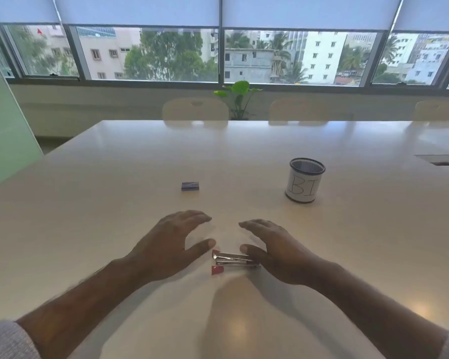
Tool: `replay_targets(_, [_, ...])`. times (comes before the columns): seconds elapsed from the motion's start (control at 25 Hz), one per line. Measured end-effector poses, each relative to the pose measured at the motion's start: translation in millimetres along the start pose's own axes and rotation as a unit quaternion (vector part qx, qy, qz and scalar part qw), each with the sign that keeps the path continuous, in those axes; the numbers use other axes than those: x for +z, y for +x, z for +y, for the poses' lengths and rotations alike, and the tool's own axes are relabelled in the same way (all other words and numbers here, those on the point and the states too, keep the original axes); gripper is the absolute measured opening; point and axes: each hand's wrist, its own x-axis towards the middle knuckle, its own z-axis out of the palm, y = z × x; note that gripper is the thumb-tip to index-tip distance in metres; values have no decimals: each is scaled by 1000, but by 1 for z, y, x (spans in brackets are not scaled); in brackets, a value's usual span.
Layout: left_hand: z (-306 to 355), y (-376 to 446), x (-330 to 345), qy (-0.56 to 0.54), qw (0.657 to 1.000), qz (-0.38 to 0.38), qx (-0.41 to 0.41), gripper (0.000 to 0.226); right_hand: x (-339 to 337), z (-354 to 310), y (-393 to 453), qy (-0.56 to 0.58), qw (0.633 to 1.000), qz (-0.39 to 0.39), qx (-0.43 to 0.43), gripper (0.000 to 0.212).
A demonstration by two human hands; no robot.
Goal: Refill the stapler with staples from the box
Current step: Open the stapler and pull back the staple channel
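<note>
A small stapler (231,260) with red ends and a silver metal body lies on the white table (114,203), its top swung open. My left hand (166,244) hovers just left of it, fingers spread, holding nothing. My right hand (275,251) hovers over the stapler's right end, fingers apart, thumb close to the metal arm; its palm hides that end. A small blue staple box (190,186) lies closed farther back on the table, beyond both hands.
A black mesh pen cup (305,180) with a white label marked "BI" stands at the right rear. Chairs (195,109) and a green plant (237,98) line the table's far edge under the windows. A green glass panel (5,130) stands at left.
</note>
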Motion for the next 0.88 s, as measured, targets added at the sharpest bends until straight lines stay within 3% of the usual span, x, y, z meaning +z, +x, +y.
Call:
replay_targets(0.16, [8, -10, 15, -23, 997, -64, 21, 74, 11, 0, -2, -14, 999, -32, -20, 59])
replay_targets(0.28, [10, -14, 25, -26, 997, -72, 24, 63, 19, 1, -4, -22, 998, -49, -43, 51])
replay_targets(0.4, [9, -12, 28, -46, 997, -56, 15, 48, 20, -1, -2, -22, 998, -28, -55, 29])
replay_targets(0.6, [7, 0, 32, -65, 997, -29, -4, 43, 17, -2, 3, -24, 998, -1, -60, 9])
replay_targets(0.88, [5, 24, 35, -69, 992, 98, -33, 48, 4, -3, 20, -156, 978, 118, -76, 24])
